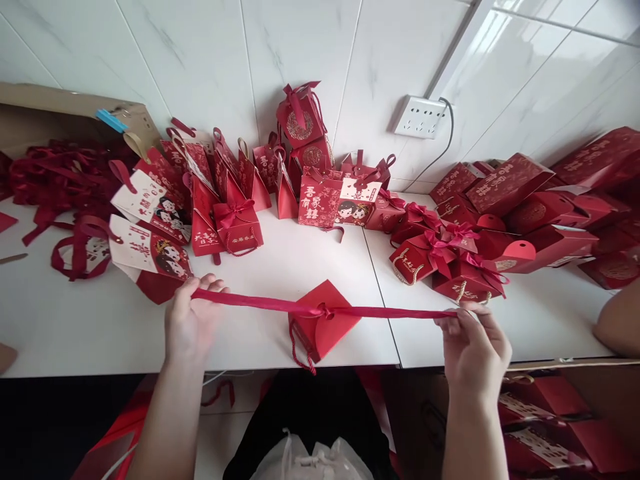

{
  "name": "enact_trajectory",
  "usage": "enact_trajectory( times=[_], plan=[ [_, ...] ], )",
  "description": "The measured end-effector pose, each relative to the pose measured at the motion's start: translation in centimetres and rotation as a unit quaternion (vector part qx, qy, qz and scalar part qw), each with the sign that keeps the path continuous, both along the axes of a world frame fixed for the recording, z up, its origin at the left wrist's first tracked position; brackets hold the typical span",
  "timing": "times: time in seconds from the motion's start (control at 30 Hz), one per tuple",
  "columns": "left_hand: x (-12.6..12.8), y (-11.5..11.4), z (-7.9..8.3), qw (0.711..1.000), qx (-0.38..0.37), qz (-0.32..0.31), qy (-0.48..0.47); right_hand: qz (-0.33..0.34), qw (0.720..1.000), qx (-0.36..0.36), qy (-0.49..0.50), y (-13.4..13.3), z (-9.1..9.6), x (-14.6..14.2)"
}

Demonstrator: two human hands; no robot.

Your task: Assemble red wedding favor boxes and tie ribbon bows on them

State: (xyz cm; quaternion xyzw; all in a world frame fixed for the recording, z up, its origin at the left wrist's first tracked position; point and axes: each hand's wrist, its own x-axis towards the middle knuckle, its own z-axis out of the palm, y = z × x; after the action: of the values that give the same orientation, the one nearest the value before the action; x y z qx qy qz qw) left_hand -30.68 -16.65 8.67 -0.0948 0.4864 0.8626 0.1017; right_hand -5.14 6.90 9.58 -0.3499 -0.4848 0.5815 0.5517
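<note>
A small red gift box (325,323) sits near the front edge of the white table (300,267), a rope handle hanging off its front. A red ribbon (260,302) is knotted on top of it and stretched taut to both sides. My left hand (193,323) pinches the ribbon's left end. My right hand (473,347) pinches its right end. Both hands are pulled wide apart, level with the box.
Several finished red boxes and bags with bows (235,223) stand along the wall. Flat red boxes (510,183) pile up at right. Loose ribbons (50,177) lie far left by a cardboard box (70,107). Another person's arm (620,320) shows at right edge. A wall socket (419,117) holds a cable.
</note>
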Motion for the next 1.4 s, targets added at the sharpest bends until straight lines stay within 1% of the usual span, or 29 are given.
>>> enact_trajectory(
  times=[0.1,0.2,0.3,0.37,0.47,0.53,0.67,0.77,0.83,0.87,0.93,0.97,1.0,1.03,1.07,1.1,1.13,1.17,1.2,1.23,1.27,1.3,1.33,1.4],
  plan=[
    [0.4,1.0,2.3,0.995,0.068,-0.072,0.027,0.07,0.996,0.042,0.031,-0.3,1.9,-1.3],
    [1.3,3.3,5.1,0.976,0.117,-0.157,0.098,0.166,0.98,0.099,0.057,-1.2,4.7,-3.7],
    [2.4,5.8,7.9,0.947,0.128,-0.236,0.178,0.264,0.953,0.132,0.075,-2.3,7.3,-6.4],
    [3.3,7.0,9.4,0.922,0.12,-0.287,0.23,0.302,0.941,0.139,0.065,-3.0,8.4,-8.0],
    [4.4,7.9,10.5,0.886,0.102,-0.354,0.283,0.309,0.936,0.162,0.038,-3.8,8.9,-9.9],
    [4.9,8.1,10.7,0.871,0.09,-0.38,0.298,0.301,0.936,0.176,0.043,-4.2,8.8,-10.7],
    [5.3,8.2,10.9,0.863,0.083,-0.4,0.296,0.274,0.942,0.179,0.079,-4.9,8.6,-11.5],
    [5.1,7.7,11.0,0.876,0.092,-0.384,0.278,0.251,0.946,0.175,0.105,-5.0,8.8,-10.8],
    [4.5,6.7,10.9,0.892,0.104,-0.355,0.26,0.244,0.948,0.165,0.12,-4.5,8.8,-9.4],
    [4.0,6.0,10.7,0.899,0.107,-0.343,0.25,0.25,0.947,0.156,0.125,-4.1,8.6,-8.4],
    [2.7,4.2,9.7,0.91,0.081,-0.328,0.242,0.287,0.941,0.131,0.122,-2.9,8.0,-6.1],
    [2.1,3.3,9.1,0.913,0.039,-0.317,0.252,0.309,0.937,0.119,0.11,-2.3,7.5,-5.1],
    [1.6,2.4,8.2,0.917,-0.03,-0.286,0.275,0.323,0.937,0.112,0.079,-1.8,6.9,-4.3],
    [1.4,1.7,7.3,0.913,-0.12,-0.237,0.309,0.326,0.939,0.108,0.025,-1.4,6.1,-3.8],
    [1.5,1.1,6.3,0.894,-0.212,-0.195,0.342,0.326,0.938,0.113,-0.045,-1.2,5.2,-3.6],
    [1.9,0.7,5.4,0.863,-0.295,-0.171,0.374,0.323,0.929,0.128,-0.126,-1.2,4.3,-3.7],
    [2.6,0.6,4.5,0.825,-0.361,-0.171,0.401,0.322,0.912,0.151,-0.204,-1.3,3.3,-4.0],
    [3.6,0.6,3.6,0.786,-0.407,-0.194,0.423,0.327,0.888,0.179,-0.271,-1.6,2.4,-4.5],
    [4.7,0.7,2.8,0.752,-0.434,-0.232,0.439,0.335,0.862,0.207,-0.319,-1.9,1.6,-5.1],
    [5.8,0.9,2.1,0.726,-0.451,-0.262,0.449,0.346,0.838,0.232,-0.352,-2.3,0.9,-5.7],
    [6.8,1.1,1.5,0.709,-0.463,-0.28,0.452,0.357,0.82,0.247,-0.373,-2.6,0.3,-6.1],
    [7.7,1.3,0.9,0.703,-0.471,-0.285,0.451,0.365,0.808,0.25,-0.389,-2.9,-0.1,-6.5],
    [8.3,1.5,0.4,0.705,-0.475,-0.282,0.445,0.371,0.801,0.244,-0.402,-3.2,-0.4,-6.6],
    [8.8,1.6,-0.4,0.726,-0.468,-0.271,0.425,0.37,0.799,0.221,-0.419,-3.6,-0.6,-6.5]
  ],
)
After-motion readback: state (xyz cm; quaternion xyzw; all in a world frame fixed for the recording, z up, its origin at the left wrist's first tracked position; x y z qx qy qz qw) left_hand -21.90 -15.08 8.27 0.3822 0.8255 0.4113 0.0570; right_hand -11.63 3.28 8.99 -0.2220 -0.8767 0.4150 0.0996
